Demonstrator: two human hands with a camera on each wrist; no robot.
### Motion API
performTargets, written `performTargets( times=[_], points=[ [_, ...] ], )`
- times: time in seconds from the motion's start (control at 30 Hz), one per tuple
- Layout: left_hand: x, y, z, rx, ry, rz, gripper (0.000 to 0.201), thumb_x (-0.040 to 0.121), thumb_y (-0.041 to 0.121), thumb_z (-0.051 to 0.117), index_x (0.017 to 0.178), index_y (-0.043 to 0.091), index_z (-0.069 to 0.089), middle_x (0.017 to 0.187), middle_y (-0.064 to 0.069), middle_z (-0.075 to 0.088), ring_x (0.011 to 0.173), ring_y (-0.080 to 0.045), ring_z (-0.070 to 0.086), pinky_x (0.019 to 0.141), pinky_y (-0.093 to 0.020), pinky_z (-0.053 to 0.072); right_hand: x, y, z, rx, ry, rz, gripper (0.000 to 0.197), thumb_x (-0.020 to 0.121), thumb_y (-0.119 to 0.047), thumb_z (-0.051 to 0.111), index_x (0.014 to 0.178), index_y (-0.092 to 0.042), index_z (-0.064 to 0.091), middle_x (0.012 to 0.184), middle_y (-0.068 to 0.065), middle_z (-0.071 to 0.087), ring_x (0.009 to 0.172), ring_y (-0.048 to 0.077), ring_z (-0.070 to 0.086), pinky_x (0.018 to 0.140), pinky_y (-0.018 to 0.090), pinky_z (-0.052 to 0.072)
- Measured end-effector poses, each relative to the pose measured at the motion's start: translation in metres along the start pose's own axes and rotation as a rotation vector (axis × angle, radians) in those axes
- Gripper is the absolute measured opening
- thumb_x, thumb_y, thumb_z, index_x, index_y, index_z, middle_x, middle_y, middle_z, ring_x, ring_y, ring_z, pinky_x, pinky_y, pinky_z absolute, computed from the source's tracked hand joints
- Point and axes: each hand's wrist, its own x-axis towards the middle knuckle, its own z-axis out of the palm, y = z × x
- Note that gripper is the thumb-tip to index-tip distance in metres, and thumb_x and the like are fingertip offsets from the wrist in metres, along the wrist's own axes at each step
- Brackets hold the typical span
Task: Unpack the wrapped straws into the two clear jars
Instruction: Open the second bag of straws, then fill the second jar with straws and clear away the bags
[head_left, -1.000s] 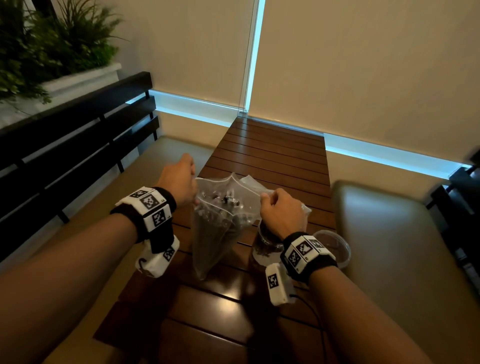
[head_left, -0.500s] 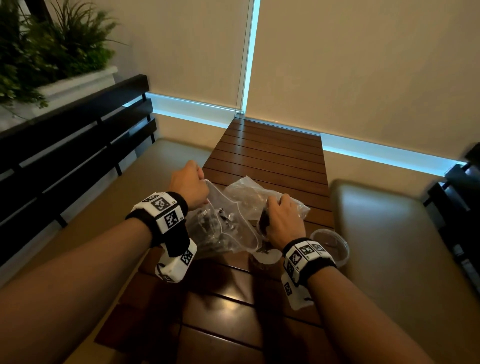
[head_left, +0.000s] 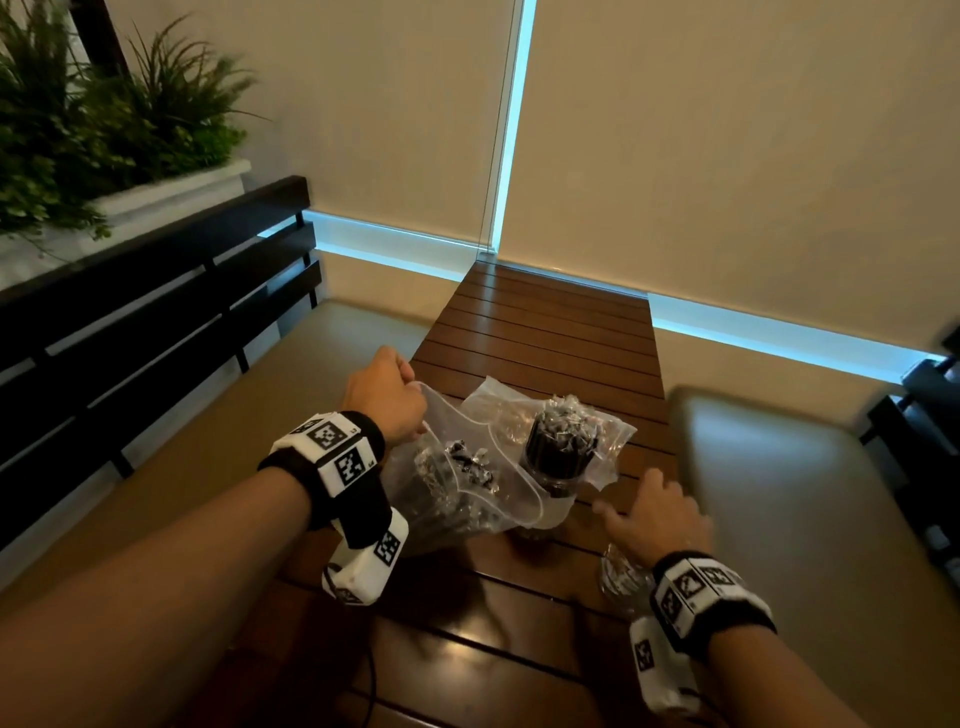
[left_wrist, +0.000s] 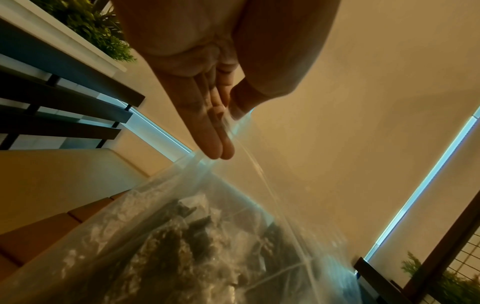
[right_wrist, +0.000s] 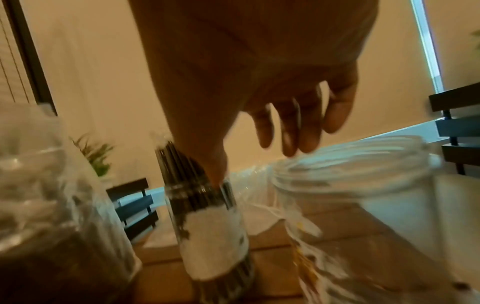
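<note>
A clear plastic bag (head_left: 457, 483) holding wrapped dark straws (left_wrist: 182, 242) lies slumped on the slatted wooden table (head_left: 545, 332). My left hand (head_left: 387, 400) pinches the bag's rim between thumb and fingers (left_wrist: 221, 142), holding it up at the left. Right of the bag, a clear jar (head_left: 558, 457) packed with upright wrapped straws stands on the table, also in the right wrist view (right_wrist: 207, 207). My right hand (head_left: 652, 514) hovers with spread fingers (right_wrist: 293, 131) holding nothing, just above an empty clear jar (right_wrist: 363, 205), partly hidden under my wrist in the head view (head_left: 621, 577).
Tan cushioned benches (head_left: 779, 493) flank the narrow table on both sides. A dark slatted backrest (head_left: 156, 312) and a planter with green plants (head_left: 104, 130) are at the left. Beige blinds (head_left: 727, 156) close the far end.
The bag came down from being held up by both hands. My right hand let go and pulled back to the right over the empty jar. My left hand keeps its pinch on the rim.
</note>
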Motion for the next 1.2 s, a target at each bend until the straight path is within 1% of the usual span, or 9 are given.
performTargets(
  times=[0.17, 0.3, 0.5, 0.67, 0.77, 0.93, 1.07, 1.13, 1.2],
  points=[
    [-0.002, -0.001, 0.009, 0.044, -0.041, -0.004, 0.007, 0.094, 0.010, 0.054, 0.096, 0.015, 0.050, 0.094, -0.013, 0.064, 0.068, -0.023, 0.070, 0.052, -0.032, 0.059, -0.017, 0.010, 0.026, -0.022, -0.196, -0.066, 0.025, 0.093, -0.029, 0.055, 0.111, -0.012, 0.049, 0.100, 0.006, 0.067, 0.092, 0.026, 0.066, 0.080, 0.039, 0.055],
    [-0.005, -0.003, 0.011, 0.076, -0.045, 0.011, 0.009, 0.093, 0.012, 0.057, 0.097, 0.015, 0.050, 0.095, -0.011, 0.063, 0.073, -0.024, 0.070, 0.061, -0.038, 0.061, -0.029, -0.010, 0.016, -0.012, -0.256, -0.205, 0.019, 0.094, -0.026, 0.058, 0.109, -0.015, 0.057, 0.107, 0.004, 0.067, 0.097, 0.024, 0.065, 0.074, 0.032, 0.049],
    [-0.015, 0.000, 0.011, 0.090, -0.071, 0.030, 0.008, 0.093, 0.012, 0.058, 0.098, 0.013, 0.052, 0.092, -0.011, 0.063, 0.070, -0.026, 0.070, 0.057, -0.039, 0.061, -0.041, -0.037, 0.014, 0.013, -0.262, -0.317, 0.019, 0.086, -0.036, 0.066, 0.083, -0.018, 0.060, 0.086, 0.002, 0.066, 0.072, 0.018, 0.062, 0.061, 0.028, 0.049],
    [-0.021, -0.004, 0.007, 0.214, -0.120, 0.126, 0.009, 0.089, 0.015, 0.062, 0.087, 0.019, 0.054, 0.087, -0.005, 0.063, 0.080, -0.026, 0.067, 0.074, -0.044, 0.059, -0.066, -0.070, -0.027, 0.132, 0.294, -0.536, 0.023, 0.093, -0.047, 0.053, 0.083, -0.026, 0.054, 0.073, -0.009, 0.056, 0.068, 0.012, 0.053, 0.073, 0.031, 0.044],
    [-0.029, -0.004, 0.006, 0.300, -0.162, 0.195, 0.007, 0.090, 0.016, 0.063, 0.092, 0.017, 0.056, 0.088, -0.002, 0.062, 0.083, -0.023, 0.063, 0.074, -0.036, 0.055, -0.077, -0.107, -0.041, 0.326, 0.030, -0.783, 0.021, 0.100, -0.030, 0.049, 0.084, -0.020, 0.057, 0.073, -0.008, 0.058, 0.064, 0.007, 0.052, 0.068, 0.024, 0.049],
    [-0.043, -0.006, 0.000, 0.487, -0.249, 0.333, 0.017, 0.088, 0.009, 0.062, 0.099, 0.020, 0.055, 0.095, 0.001, 0.062, 0.087, -0.021, 0.059, 0.079, -0.039, 0.053, -0.075, -0.159, -0.024, 0.479, -0.231, -0.734, 0.023, 0.091, -0.001, 0.048, 0.090, -0.020, 0.059, 0.082, -0.004, 0.056, 0.078, 0.020, 0.054, 0.064, 0.023, 0.042],
    [-0.053, -0.011, -0.003, 0.504, -0.257, 0.402, 0.023, 0.087, 0.007, 0.064, 0.100, 0.024, 0.054, 0.096, 0.006, 0.061, 0.087, -0.015, 0.058, 0.076, -0.031, 0.051, -0.062, -0.198, 0.015, 0.132, -0.366, -0.646, 0.022, 0.095, -0.010, 0.057, 0.116, -0.005, 0.061, 0.117, 0.012, 0.062, 0.106, 0.024, 0.057, 0.089, 0.032, 0.044],
    [-0.056, -0.013, -0.005, 0.514, -0.270, 0.445, 0.027, 0.084, 0.009, 0.067, 0.101, 0.025, 0.054, 0.098, 0.008, 0.060, 0.087, -0.013, 0.057, 0.074, -0.026, 0.048, -0.060, -0.208, 0.025, -0.221, -0.385, -0.596, 0.016, 0.091, -0.014, 0.064, 0.107, -0.012, 0.061, 0.106, 0.005, 0.062, 0.087, 0.014, 0.051, 0.076, 0.024, 0.038],
    [-0.059, -0.014, -0.007, 0.555, -0.298, 0.487, 0.028, 0.083, 0.012, 0.069, 0.103, 0.024, 0.054, 0.101, 0.007, 0.059, 0.089, -0.013, 0.057, 0.076, -0.027, 0.050, -0.063, -0.217, 0.027, -0.230, -0.431, -0.558, 0.030, 0.093, -0.018, 0.063, 0.082, -0.037, 0.042, 0.081, -0.017, 0.042, 0.065, -0.001, 0.034, 0.059, 0.019, 0.034]
  ],
)
